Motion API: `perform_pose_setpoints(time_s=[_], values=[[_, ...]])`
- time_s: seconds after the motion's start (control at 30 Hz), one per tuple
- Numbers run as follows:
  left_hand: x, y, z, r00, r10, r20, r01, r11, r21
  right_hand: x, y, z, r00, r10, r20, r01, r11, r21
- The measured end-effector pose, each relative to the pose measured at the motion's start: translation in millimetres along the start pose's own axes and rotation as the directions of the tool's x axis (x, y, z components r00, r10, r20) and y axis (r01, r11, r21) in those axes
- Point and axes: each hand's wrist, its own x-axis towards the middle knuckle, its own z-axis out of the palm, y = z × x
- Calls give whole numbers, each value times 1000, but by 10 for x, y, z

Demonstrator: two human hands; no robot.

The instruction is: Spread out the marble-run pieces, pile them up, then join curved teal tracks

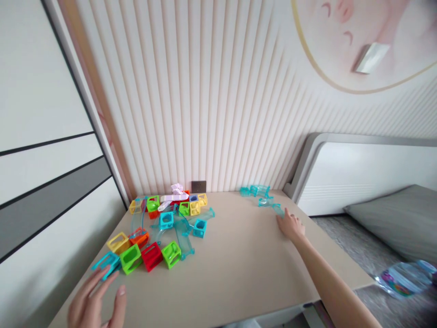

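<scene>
Head view: I see my right hand (291, 226) spread flat on the table (239, 273), fingertips touching a clear teal track piece (278, 209) whose long axis runs toward the wall. My left hand (94, 303) hovers open, empty, near a teal block (106, 264).

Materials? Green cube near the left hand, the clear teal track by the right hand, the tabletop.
Green cube: likely glossy moulded plastic, saturated colour, open-frame walls. Teal track: see-through tinted plastic, table shows through. Tabletop: matte beige, no visible grain, probably laminate; core unclear.
</scene>
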Motion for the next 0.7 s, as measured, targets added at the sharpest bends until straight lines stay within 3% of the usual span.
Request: perform_pose_setpoints(time_s=[0.17,0.33,0.4,0.5,0.53,0.57,0.63,0.7], values=[[131,392,108,997,74,-8,-74,996,45,-107,-53,-81,989,-142,32,141,989,31],[-10,433,193,959,250,132,-253,968,6,-516,-607,-217,937,-349,-21,349,930,112],[-50,428,234,939,289,184,-297,955,18,-769,-1000,-324,834,-526,-167,552,797,244],[-50,437,286,934,273,232,-295,953,66,-1123,-1709,-490,525,-794,-308,841,427,333],[-42,443,300,936,258,242,-285,955,84,-1208,-1953,-531,436,-839,-324,883,329,336],[-35,450,310,938,240,251,-272,957,98,-1270,-2192,-560,379,-863,-333,904,270,330],[-31,464,324,939,207,273,-247,961,121,-1331,-2631,-587,321,-891,-321,927,226,299],[-40,478,328,937,188,296,-238,961,140,-1328,-2995,-583,329,-897,-295,928,249,277]])
